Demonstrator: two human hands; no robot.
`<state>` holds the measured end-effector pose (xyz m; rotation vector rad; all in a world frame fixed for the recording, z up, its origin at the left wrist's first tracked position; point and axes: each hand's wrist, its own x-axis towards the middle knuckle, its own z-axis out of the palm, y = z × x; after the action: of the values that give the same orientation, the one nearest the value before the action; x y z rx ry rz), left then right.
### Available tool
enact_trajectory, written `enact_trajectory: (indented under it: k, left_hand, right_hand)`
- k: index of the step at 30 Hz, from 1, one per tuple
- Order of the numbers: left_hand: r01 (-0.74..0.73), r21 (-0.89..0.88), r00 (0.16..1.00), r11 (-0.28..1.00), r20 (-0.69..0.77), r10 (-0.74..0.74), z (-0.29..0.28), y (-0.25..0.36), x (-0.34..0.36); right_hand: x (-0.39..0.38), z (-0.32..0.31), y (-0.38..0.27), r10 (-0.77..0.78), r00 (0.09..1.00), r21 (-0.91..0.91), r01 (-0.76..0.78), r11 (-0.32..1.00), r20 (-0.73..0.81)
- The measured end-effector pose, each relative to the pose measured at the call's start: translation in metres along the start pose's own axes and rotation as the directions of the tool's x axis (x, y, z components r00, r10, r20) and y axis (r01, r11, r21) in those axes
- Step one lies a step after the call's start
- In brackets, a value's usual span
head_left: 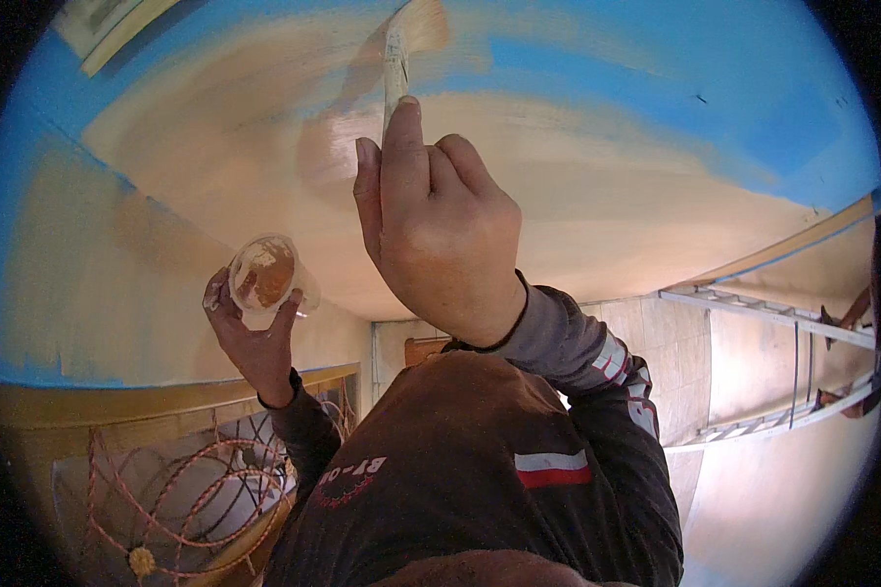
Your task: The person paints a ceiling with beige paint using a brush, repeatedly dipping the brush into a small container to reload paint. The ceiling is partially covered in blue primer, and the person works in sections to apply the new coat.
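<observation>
My right hand (445, 215) grips a paintbrush (395, 68) by its pale, paint-smeared handle. The wide bristles (424, 24) lie against or very close to the wall (578, 176), where beige paint covers part of a blue coat. To the left and lower, my left hand (255, 338) has its fingers and thumb around a small see-through cup (266, 274). Beige paint clings to the cup's rim and inside. Dark sleeves cover both my forearms.
An aluminium ladder (773, 318) stands at the right, with part of another person's hand (857, 311) by it. At lower left is a window grille (191, 499) of twisted curls beneath a yellowish ledge (117, 403). A pale frame (117, 34) borders the top left.
</observation>
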<state>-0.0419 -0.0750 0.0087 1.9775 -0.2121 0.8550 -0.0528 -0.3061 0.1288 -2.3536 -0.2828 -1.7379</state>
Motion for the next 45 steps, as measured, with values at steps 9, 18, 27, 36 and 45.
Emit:
enact_trajectory:
  k: [9, 18, 27, 36, 45]
  left_hand:
    - [0.066, -0.001, 0.996, 0.998, -0.060, -0.066, -0.002, 0.013, -0.007]
    - [0.110, 0.028, 0.992, 0.994, -0.066, -0.108, -0.001, 0.025, -0.004]
    - [0.134, -0.025, 0.986, 0.991, -0.094, -0.136, 0.000, 0.024, -0.008]
    - [0.100, 0.035, 0.994, 0.994, -0.047, -0.099, -0.005, 0.020, -0.003]
    - [0.067, -0.059, 0.997, 0.996, -0.021, -0.069, -0.007, 0.014, -0.002]
  right_hand:
    - [0.013, -0.039, 0.020, 0.107, 0.992, 0.230, -0.120, 0.966, 0.066]
    - [0.041, 0.042, 0.028, 0.033, 0.979, 0.639, -0.156, 0.753, 0.200]
    - [0.031, 0.015, 0.091, 0.263, 0.931, 0.592, -0.365, 0.719, 0.254]
    - [0.009, -0.065, 0.148, 0.358, 0.912, 0.293, -0.405, 0.866, 0.203]
    - [-0.045, -0.135, 0.223, 0.473, 0.880, -0.017, -0.473, 0.881, 0.042]
